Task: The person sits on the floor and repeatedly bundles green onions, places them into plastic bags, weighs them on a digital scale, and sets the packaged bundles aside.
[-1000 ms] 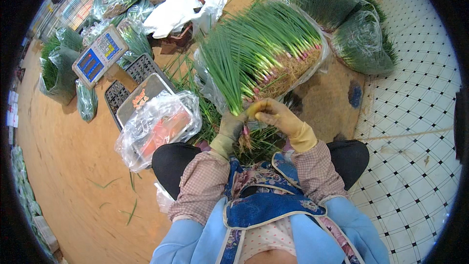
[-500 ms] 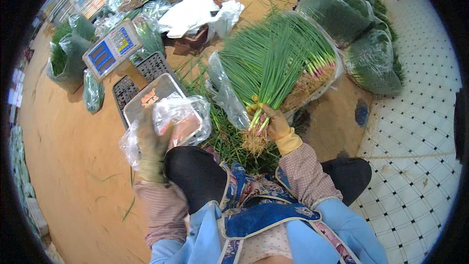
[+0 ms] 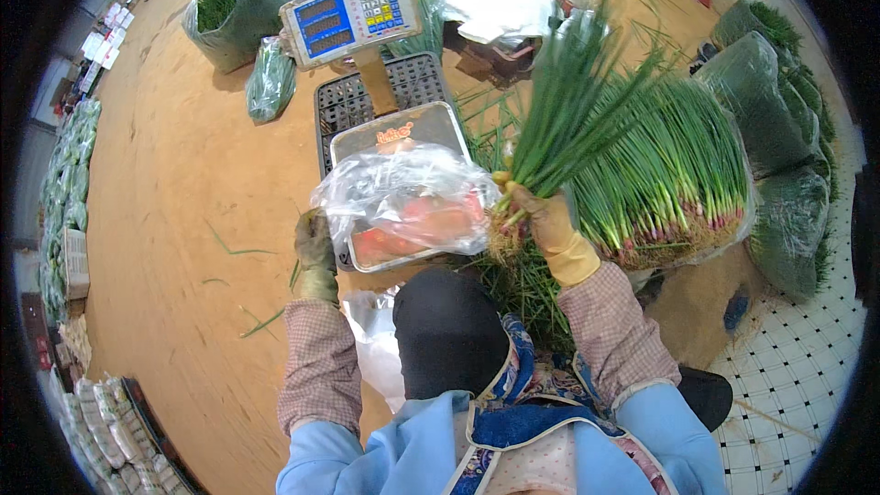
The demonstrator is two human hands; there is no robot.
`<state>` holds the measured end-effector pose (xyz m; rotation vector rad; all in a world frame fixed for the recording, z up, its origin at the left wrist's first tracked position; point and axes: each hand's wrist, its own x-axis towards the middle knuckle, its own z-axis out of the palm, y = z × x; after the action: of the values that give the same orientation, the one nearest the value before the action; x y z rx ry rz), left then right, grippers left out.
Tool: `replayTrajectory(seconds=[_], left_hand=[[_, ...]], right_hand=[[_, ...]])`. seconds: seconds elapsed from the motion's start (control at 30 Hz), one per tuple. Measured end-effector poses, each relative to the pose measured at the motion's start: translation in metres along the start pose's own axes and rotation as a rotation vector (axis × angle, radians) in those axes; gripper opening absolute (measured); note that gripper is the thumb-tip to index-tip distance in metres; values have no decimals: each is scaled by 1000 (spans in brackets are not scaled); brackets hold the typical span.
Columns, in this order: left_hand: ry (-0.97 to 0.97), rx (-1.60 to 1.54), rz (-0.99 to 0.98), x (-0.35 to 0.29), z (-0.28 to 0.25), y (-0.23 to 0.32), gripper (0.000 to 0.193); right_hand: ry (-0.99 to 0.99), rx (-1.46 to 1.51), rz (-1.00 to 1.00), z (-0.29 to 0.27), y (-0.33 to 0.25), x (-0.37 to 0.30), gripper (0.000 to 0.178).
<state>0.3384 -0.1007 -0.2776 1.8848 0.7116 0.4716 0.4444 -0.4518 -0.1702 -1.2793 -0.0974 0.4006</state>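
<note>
My right hand [image 3: 543, 220], in a yellowish glove, is closed round the root end of a bunch of scallions [image 3: 564, 119]. Their green tops point up and away from me, and the roots hang below the fist. To its left, a clear plastic bag [image 3: 403, 192] lies across the pan of a weighing scale [image 3: 446, 124]. My gloved left hand [image 3: 316, 243] has its fingers curled at the bag's left edge, seemingly gripping it. More scallions [image 3: 669, 174] stand packed in an open plastic bag on the right, pink stems and roots toward me.
The scale's display [image 3: 353, 16] rises behind the pan, beside a black crate [image 3: 344, 105]. Bagged greens [image 3: 243, 18] stand at far left, and more bags [image 3: 765, 101] line the right. Loose green leaves [image 3: 522, 298] lie near my knees. White plastic [image 3: 500, 5] lies at the back.
My view has turned left. The bunch in my right hand has been raised off the packed scallions toward the scale. My left hand has moved from over the bag to its left edge.
</note>
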Motion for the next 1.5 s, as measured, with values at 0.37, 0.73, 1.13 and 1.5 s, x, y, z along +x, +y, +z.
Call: replayTrajectory(seconds=[0.37,0.73,1.13,1.5], left_hand=[[-50,-518,-475,4,-51,-73,46],[-262,-763,-487,71,86,-51,28],[-34,-1342,-40,-43,-117,-26,25],[262,230,77,-35,-72,106,34]], right_hand=[[-294,-240,2,49,33,78,34],[-349,-922,-262,47,86,100,35],[-382,-1600,77,41,123,103,22],[-446,-1156,-310,53,18,31,42]])
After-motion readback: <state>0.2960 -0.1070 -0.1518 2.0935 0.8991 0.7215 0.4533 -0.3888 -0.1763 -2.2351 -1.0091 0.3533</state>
